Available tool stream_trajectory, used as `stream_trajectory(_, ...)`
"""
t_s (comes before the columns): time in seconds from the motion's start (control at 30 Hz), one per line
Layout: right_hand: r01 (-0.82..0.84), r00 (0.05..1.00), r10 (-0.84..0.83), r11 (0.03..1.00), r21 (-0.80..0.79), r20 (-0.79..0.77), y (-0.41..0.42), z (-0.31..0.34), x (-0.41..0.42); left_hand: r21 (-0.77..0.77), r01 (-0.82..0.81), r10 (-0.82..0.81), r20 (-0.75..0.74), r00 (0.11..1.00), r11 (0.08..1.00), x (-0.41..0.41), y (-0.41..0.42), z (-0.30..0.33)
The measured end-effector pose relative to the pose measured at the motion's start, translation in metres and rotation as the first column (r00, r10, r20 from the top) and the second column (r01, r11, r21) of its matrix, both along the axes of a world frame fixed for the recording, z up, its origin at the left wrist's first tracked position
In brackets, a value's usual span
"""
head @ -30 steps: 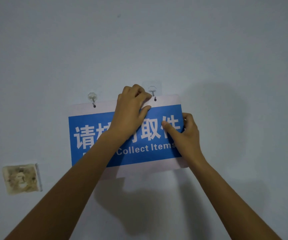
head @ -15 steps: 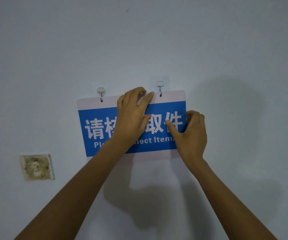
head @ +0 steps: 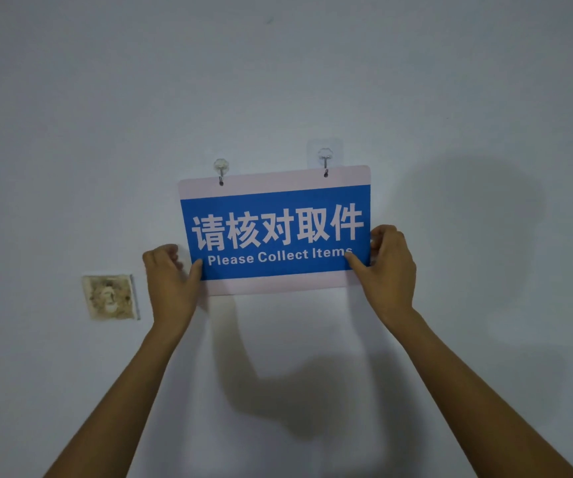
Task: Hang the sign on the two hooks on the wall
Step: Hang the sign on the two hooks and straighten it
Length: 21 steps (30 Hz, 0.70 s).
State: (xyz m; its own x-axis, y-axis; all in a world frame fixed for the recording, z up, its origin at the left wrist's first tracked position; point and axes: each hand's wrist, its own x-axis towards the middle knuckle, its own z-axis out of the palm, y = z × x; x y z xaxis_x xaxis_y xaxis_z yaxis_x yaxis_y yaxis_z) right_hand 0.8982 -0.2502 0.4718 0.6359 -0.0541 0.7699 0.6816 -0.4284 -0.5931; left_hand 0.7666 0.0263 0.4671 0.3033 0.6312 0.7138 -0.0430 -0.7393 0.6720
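A blue and white sign [head: 274,232] reading "Please Collect Items" hangs flat against the wall. Its two top holes sit on the left hook [head: 221,169] and the right hook [head: 325,159], both clear adhesive hooks. My left hand [head: 171,274] pinches the sign's lower left corner, thumb on the front. At the lower right corner, my right hand [head: 387,267] grips the edge the same way. The sign tilts slightly, its right side higher.
A stained, worn square wall plate [head: 110,297] is set in the wall to the lower left of the sign. The rest of the wall is plain pale paint, with shadows of my arms below and right of the sign.
My left hand came off the sign's top middle and went down to the lower left corner. My right hand slid a little lower on the right edge. The whole text now shows.
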Motion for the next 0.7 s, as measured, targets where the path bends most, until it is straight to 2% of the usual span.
stream_trajectory(0.2,0.030,0.999,-0.030,0.999,-0.014,-0.021,0.002,-0.001,-0.004,-0.020,0.048,-0.048,0.036,0.998,0.999,0.003,0.000,0.005)
stream_trajectory(0.7,0.066,0.995,-0.070,0.996,-0.061,-0.073,0.003,0.001,-0.006,-0.027,0.029,-0.030,-0.035,0.999,0.999,-0.001,0.001,0.012)
